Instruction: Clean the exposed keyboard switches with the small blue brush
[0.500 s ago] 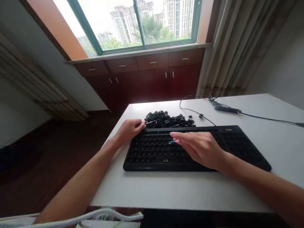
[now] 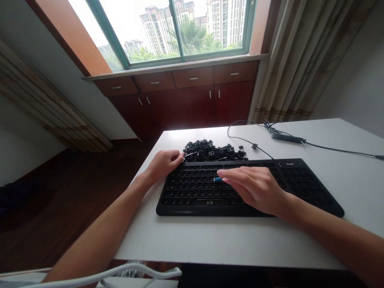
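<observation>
A black keyboard (image 2: 207, 213) with its keycaps off lies on the white table. My left hand (image 2: 163, 165) is curled at its upper left corner, thumb and fingers against the edge beside a heap of black keycaps (image 2: 207, 150). Over the middle of the key area is my right hand (image 2: 255, 186), its fingers pressed together round a small blue-ended tool (image 2: 217, 179). The blue end points left, low over the bare key sockets. My fingers hide the rest of that tool, so its exact kind does not show.
Behind the keyboard runs its black cable (image 2: 249, 140), with a loose keycap (image 2: 241, 147) nearby. A black device with a cord (image 2: 288, 138) lies at the back right of the white table (image 2: 210, 240). A white tube (image 2: 135, 267) crosses the lower left.
My right hand, with the blue-ended tool, has shifted very slightly to the right. My left hand stays at the keyboard's corner, and the keycap heap looks the same.
</observation>
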